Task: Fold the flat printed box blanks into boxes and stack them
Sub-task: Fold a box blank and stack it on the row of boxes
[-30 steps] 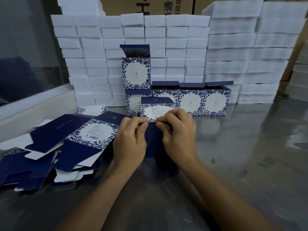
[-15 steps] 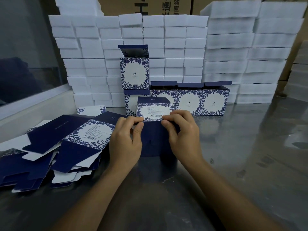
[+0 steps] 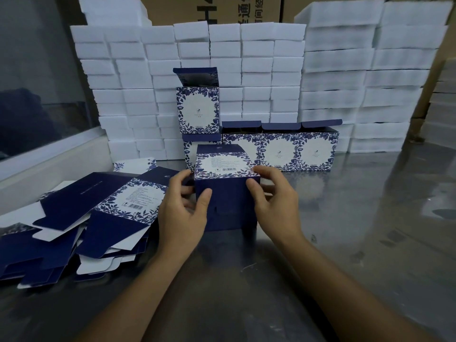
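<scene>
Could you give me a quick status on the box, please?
Left hand and right hand grip the box. Formed, standing on table. Nothing in the way.

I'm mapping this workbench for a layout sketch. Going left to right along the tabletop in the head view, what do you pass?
Pile of flat box blanks → left hand → box being folded → right hand → bare metal tabletop.

Grey reflective worktop (image 3: 357,243); stacked white foam blocks (image 3: 246,70) behind; brown cartons (image 3: 212,8); glass partition (image 3: 37,70) left.
</scene>
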### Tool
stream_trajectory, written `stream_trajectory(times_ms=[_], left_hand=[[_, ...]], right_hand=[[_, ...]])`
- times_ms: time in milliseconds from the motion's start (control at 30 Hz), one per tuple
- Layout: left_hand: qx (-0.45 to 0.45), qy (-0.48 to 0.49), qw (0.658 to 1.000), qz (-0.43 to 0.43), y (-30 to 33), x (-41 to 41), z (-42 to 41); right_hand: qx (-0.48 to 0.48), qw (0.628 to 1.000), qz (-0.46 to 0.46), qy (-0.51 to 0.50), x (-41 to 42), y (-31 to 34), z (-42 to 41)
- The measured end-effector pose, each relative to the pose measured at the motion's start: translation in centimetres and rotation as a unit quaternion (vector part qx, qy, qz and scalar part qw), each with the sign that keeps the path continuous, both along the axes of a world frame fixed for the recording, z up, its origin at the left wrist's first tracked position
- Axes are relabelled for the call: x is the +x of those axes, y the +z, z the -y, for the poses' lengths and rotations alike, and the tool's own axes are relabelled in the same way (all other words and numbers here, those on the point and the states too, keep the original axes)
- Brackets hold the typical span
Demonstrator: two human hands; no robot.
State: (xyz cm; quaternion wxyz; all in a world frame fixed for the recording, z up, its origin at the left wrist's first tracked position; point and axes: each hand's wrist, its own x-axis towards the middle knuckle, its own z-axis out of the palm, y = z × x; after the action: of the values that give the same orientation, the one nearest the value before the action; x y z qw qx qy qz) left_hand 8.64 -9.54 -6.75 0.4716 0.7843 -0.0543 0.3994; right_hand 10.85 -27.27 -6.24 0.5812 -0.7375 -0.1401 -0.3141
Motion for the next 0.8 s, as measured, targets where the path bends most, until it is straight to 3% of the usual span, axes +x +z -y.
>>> stream_trajectory(times_ms=[67,200,367,567,800], left_hand=[[0.011,-0.011,0.999,-0.034,-0.5,0.3,-0.2],[0.046,-0.032,0.994,-0.091,-1.2,0.8,-0.4],[0.013,-0.063,0.993,-0.097,-1.3,0.7,-0.7],[0.044,-0.033,0.998,-0.042,-0.8,0.1,-0.5],[0.053,0.013,0.998,-0.009,-0.9,0.2,-0.5]], right_hand=[[0.010,0.998,-0.055,0.035,0.1,-0.4,0.3],[-0.079,0.989,-0.116,0.050,0.5,-1.3,0.6],[-0.086,0.990,-0.107,0.036,0.5,-1.4,0.5],[-0.113,0.991,-0.067,-0.032,-0.5,-0.8,-0.5],[-0.116,0.991,-0.064,-0.035,-1.1,-0.7,-0.8]])
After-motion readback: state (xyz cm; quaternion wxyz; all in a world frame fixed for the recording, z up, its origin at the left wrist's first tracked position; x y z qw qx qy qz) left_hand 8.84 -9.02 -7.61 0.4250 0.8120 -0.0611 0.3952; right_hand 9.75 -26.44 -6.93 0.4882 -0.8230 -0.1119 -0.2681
